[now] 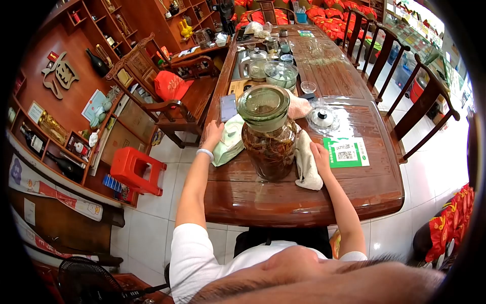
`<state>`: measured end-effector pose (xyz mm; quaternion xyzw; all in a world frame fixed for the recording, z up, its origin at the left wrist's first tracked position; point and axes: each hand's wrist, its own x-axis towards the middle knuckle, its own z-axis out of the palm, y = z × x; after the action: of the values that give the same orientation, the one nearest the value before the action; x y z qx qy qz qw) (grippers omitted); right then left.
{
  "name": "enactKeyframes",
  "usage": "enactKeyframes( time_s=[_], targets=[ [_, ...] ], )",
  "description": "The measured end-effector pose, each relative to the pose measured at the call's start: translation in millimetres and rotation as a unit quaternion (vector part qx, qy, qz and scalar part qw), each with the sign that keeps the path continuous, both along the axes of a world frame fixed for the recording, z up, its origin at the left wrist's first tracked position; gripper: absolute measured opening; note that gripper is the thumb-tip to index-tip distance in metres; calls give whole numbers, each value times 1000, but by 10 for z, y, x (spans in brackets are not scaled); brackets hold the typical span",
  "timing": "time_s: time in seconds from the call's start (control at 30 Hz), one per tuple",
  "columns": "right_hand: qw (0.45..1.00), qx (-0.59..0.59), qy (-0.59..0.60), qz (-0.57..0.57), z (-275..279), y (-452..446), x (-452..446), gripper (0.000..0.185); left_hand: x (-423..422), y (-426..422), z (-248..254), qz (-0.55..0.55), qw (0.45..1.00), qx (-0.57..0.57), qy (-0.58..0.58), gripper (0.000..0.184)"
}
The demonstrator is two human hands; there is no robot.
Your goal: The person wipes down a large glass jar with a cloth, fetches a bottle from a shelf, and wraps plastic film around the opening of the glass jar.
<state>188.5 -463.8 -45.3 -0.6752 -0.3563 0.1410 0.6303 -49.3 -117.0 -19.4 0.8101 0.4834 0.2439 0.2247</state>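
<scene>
A large glass jar (268,152) with a greenish glass lid (264,104) stands upright near the table's front end, filled with dark brown plant-like material. On its left, my left hand (212,133) rests beside a pale green and white bag (230,142), its grip unclear. To the right of the jar, my right hand (320,154) has its fingers closed on a whitish cloth (307,162) that lies against the glass. A phone (228,107) lies just beyond my left hand. Behind the jar is a pinkish cloth (299,106).
The wooden table (354,190) carries a green QR card (347,152), a glass lid with black knob (323,117), a glass bowl (281,74) and a glass kettle (257,66). Chairs (428,101) line the right side; a red stool (136,169) stands left.
</scene>
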Motion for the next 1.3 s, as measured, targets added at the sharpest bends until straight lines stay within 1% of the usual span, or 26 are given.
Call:
enactKeyframes(
  time_s=[0.07, 0.1, 0.13, 0.2, 0.23, 0.27, 0.33, 0.37, 0.43, 0.47, 0.53, 0.57, 0.63, 0.73, 0.87, 0.97, 1.07, 1.13, 1.17, 1.2, 1.27, 1.3],
  targets=[
    [1000, -2, 6, -3, -13, 12, 1, 31, 14, -95, 71, 6, 998, 9, 58, 50],
    [1000, -6, 12, -6, -8, 14, 4, 31, 18, -120, 72, 6, 999, 54, -3, 44],
    [1000, -6, 12, -8, -6, 22, 2, 31, 21, -114, 94, 4, 999, 54, -3, 44],
    [1000, 11, 26, -5, -1, 26, -17, 30, 3, -132, 173, 3, 1000, 1, -11, 41],
    [1000, 12, 28, -7, 4, 29, -14, 30, 1, -91, 131, -21, 998, 42, -38, 38],
    [999, 6, 32, -3, 5, 40, 2, 30, 3, -70, 142, -21, 998, 44, -36, 38],
    [999, -2, 40, 4, -20, 63, 14, 29, -22, -78, 210, -82, 996, -35, -23, 32],
    [999, 6, 36, 0, -35, 62, 19, 30, -34, -27, 169, -80, 996, -37, -20, 32],
    [999, 15, 35, -2, -51, 58, 24, 30, -35, 80, 67, -93, 990, -78, -75, 26],
    [999, 14, 35, -1, -52, 54, 21, 30, -47, 116, 10, -92, 990, -79, -75, 26],
    [1000, 5, 18, 1, -28, 35, 20, 30, -29, 106, 23, -104, 980, -103, -138, 21],
    [1000, 7, 17, 0, -24, 39, 29, 30, -23, 115, 44, -106, 979, -101, -139, 21],
    [1000, -14, 8, -3, -19, 32, 28, 31, -61, 106, 92, -119, 972, -137, -149, 19],
    [1000, -11, 11, -7, -58, 37, 27, 31, -92, 96, 139, -122, 968, -164, -145, 17],
    [1000, 12, 14, -14, 4, 36, 0, 32, -46, 44, 234, -134, 965, -163, -157, 17],
    [1000, -4, 26, -11, 28, 25, -7, 32, -3, 55, 274, -151, 958, -182, -160, 17],
    [1000, -4, 24, -14, 11, 31, -6, 31, 38, 335, 71, -177, 958, -172, -144, 18],
    [1000, -13, 16, -8, 75, 16, -25, 31, 129, 419, -12, -108, 988, -77, -75, 20],
    [1000, -3, 15, -17, 57, 29, -30, 31, 142, 432, -71, -91, 993, -42, -58, 23],
    [1000, -8, 15, -17, 64, 22, -29, 31, 159, 304, 13, -97, 992, -45, -60, 23],
    [1000, -18, 10, -11, 10, 30, 7, 30, 185, 58, 193, -32, 999, 24, -37, 23],
    [1000, -15, 8, -15, 11, 36, 13, 30, 188, 35, 209, -29, 998, 35, -47, 24]
  ],
)
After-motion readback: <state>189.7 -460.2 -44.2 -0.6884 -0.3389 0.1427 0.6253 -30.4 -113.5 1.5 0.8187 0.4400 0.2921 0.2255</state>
